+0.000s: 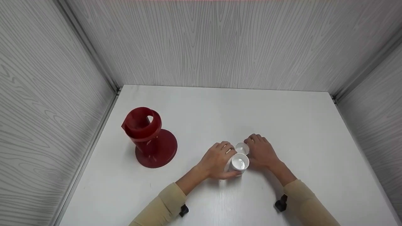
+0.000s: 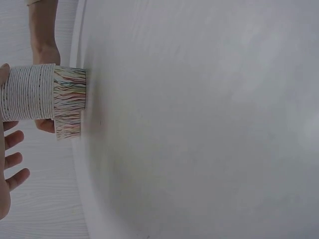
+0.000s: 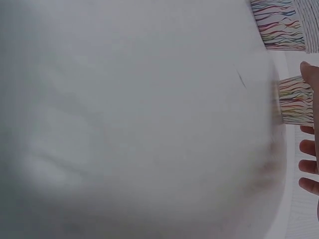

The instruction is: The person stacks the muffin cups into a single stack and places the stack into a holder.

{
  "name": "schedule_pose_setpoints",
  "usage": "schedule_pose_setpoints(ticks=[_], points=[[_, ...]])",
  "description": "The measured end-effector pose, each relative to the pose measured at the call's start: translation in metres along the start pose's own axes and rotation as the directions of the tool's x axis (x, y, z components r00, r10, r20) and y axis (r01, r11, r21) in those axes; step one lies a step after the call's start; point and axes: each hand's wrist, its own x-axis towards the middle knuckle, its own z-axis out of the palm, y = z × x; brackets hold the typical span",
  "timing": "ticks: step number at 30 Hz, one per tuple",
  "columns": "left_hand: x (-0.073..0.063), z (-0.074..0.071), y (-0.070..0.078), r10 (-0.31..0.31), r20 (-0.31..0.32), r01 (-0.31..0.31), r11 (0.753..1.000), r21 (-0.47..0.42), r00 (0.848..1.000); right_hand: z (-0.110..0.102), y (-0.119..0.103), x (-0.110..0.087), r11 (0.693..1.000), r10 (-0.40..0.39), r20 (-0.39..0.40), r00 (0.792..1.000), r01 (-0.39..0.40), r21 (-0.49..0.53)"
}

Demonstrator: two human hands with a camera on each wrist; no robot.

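My left hand [image 1: 217, 161] grips a tall stack of white paper cups [image 1: 240, 162], thumb on the near side and fingers round the far side. Coloured wavy stripes cover the wall of the stack's lowest cup, and many rims are nested above it in the left wrist view, where the stack [image 2: 30, 92] stands upright. Just beyond it, my right hand [image 1: 262, 152] holds a single paper cup [image 1: 242, 148] with the same stripes. In the right wrist view this cup [image 3: 296, 102] sits between thumb and fingers, a small gap away from the stack [image 3: 284, 25].
On the left of the white table [image 1: 298, 125] stands a glossy red holder [image 1: 157, 147] with a round base and a hollow, curled top. Wood-grain panels [image 1: 201, 44] enclose the table at the back and both sides. Black wrist-camera pieces [image 1: 281, 203] hang by the sleeves.
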Motion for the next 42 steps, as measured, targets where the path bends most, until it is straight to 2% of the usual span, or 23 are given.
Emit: schedule_pose_setpoints(ticks=[9, 20, 34, 42], points=[[0.000, 0.000, 0.000, -0.002, 0.002, 0.002, 1.000, -0.015, 1.000, -0.001, 0.003, -0.002, 1.000, 0.005, 0.014, 1.000, -0.005, -0.001], [0.001, 0.000, 0.000, 0.005, -0.001, -0.005, 1.000, 0.006, 1.000, -0.013, 0.008, -0.007, 0.998, 0.056, -0.004, 0.998, -0.056, -0.012], [0.000, -0.002, 0.000, -0.014, 0.052, 0.015, 1.000, -0.015, 0.999, -0.034, 0.011, -0.016, 0.999, 0.040, -0.104, 0.994, -0.039, 0.012], [0.000, 0.000, 0.001, -0.010, 0.033, 0.010, 1.000, -0.010, 0.999, -0.052, 0.010, -0.020, 1.000, 0.021, -0.133, 0.991, -0.019, 0.015]])
